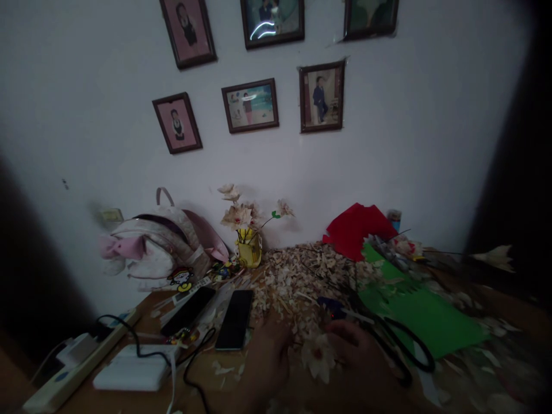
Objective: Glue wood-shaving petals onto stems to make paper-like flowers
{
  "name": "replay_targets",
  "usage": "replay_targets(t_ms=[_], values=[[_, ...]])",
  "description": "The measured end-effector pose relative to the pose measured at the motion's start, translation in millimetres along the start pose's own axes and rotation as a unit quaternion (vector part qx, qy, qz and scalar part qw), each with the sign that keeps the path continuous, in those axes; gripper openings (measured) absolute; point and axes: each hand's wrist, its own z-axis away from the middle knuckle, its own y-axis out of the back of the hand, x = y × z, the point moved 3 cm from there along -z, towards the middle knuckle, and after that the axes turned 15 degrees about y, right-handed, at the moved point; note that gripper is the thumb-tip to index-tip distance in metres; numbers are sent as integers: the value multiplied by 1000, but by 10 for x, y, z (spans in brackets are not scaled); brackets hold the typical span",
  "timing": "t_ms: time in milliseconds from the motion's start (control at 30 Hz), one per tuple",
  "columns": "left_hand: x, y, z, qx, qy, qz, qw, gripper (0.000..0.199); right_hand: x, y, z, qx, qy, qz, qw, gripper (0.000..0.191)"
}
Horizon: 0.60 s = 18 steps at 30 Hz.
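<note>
A pale flower [318,356] with a darker centre faces me, low in the middle of the head view. Around its right edge curl the fingers of my right hand [360,353], which appears closed on it. My left hand [267,356] is to the left of the petals with its fingers curled in; whatever they hold is too dark to make out. Just beyond my right hand lies a dark blue tool [331,306] with a small red light, likely a glue gun. Loose dry petals [302,267] heap up behind both hands.
Left of my hands lie a black phone [235,319], a white box [129,368] and a power strip [81,362] with cables. A yellow vase [249,253] with flowers and a pink-white backpack [164,241] stand by the wall. Green sheets [422,319], red material [356,230] and a black cable loop [425,365] are right.
</note>
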Motion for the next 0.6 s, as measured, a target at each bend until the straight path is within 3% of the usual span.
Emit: replay_targets(t_ms=[600], values=[[-3,-22,7,-9,7,-39,999,19,58,6,-48,3,-36,-13,999,20]])
